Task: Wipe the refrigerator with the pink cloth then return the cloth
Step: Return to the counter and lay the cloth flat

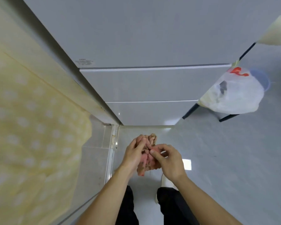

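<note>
A crumpled pink cloth (148, 159), stained brown in places, hangs bunched between both hands at waist height. My left hand (134, 155) grips its left side with fingers curled round the folds. Thumb and forefinger of my right hand (168, 159) pinch its right edge. The white refrigerator (144, 85) rises straight ahead, its door and two lower drawer fronts all closed. Its base meets the floor just beyond my hands.
A yellow curtain with white dots (31, 127) hangs at the left beside a sliding-door track (111, 153). At the right, a white plastic bag (234, 95) sits by a blue bowl (263, 80) on a dark stand. Grey glossy floor (225, 159) spreads around my feet.
</note>
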`<action>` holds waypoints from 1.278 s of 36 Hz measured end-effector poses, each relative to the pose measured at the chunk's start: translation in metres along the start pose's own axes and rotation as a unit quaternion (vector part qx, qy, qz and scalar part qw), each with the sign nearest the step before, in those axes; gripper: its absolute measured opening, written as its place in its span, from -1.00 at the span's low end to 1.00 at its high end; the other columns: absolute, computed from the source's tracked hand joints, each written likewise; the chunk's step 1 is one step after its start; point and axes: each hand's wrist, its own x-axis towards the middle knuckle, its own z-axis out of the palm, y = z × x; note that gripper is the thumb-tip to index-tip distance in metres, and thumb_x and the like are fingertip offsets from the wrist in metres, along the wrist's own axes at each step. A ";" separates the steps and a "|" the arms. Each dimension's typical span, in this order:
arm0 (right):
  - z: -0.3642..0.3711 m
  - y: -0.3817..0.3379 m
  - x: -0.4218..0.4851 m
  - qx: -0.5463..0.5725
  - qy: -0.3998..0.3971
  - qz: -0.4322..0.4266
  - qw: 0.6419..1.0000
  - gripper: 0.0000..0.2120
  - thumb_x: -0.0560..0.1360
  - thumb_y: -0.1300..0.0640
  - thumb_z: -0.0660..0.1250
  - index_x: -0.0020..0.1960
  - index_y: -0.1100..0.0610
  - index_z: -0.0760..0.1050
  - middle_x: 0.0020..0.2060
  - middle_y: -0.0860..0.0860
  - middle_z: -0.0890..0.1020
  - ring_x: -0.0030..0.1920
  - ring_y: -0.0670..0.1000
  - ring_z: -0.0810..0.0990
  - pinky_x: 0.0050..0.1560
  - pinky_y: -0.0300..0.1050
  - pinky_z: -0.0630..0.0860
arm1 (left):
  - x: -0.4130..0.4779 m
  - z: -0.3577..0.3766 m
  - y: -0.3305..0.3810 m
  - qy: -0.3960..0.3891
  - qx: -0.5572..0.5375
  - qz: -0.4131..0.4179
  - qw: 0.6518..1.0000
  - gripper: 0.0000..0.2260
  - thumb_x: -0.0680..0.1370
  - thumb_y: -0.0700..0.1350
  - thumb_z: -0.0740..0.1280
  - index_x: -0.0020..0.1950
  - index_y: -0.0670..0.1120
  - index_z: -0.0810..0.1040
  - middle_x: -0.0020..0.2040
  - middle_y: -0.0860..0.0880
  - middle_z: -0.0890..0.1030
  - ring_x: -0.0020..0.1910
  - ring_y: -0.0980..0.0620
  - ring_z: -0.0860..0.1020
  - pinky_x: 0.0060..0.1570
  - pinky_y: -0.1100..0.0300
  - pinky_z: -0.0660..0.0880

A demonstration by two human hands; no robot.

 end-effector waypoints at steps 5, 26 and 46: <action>-0.043 -0.048 -0.020 0.021 -0.016 -0.006 1.000 -0.86 0.64 0.06 0.42 -0.03 0.05 0.73 -0.27 -0.08 0.74 -0.25 -0.13 0.70 -0.19 -0.29 0.58 | -0.044 0.023 0.045 -0.089 0.055 0.039 0.994 -0.65 0.68 0.26 0.24 0.23 0.07 0.66 0.02 -0.04 0.77 -0.04 -0.04 0.76 -0.03 0.03 0.68; -0.107 -0.128 -0.124 0.101 0.187 0.058 0.975 -0.65 0.50 0.33 0.35 -0.39 0.08 0.36 -0.49 0.08 0.61 -0.47 0.10 0.48 -0.43 -0.10 0.40 | -0.062 0.004 0.097 -0.176 0.308 0.168 0.920 -0.71 0.67 -0.17 0.37 0.34 0.13 0.59 0.20 0.18 0.69 0.20 0.25 0.62 0.39 0.14 0.51; -0.194 -0.039 -0.224 0.290 0.510 0.128 0.800 -0.80 0.54 0.15 0.48 -0.20 0.17 0.53 -0.51 -0.09 0.52 -0.39 0.00 0.51 -0.27 -0.08 0.42 | -0.077 0.164 0.157 -0.264 0.230 0.222 0.910 -0.81 0.72 -0.19 0.25 0.20 -0.09 0.66 0.08 -0.13 0.71 0.03 -0.07 0.67 0.09 0.04 0.58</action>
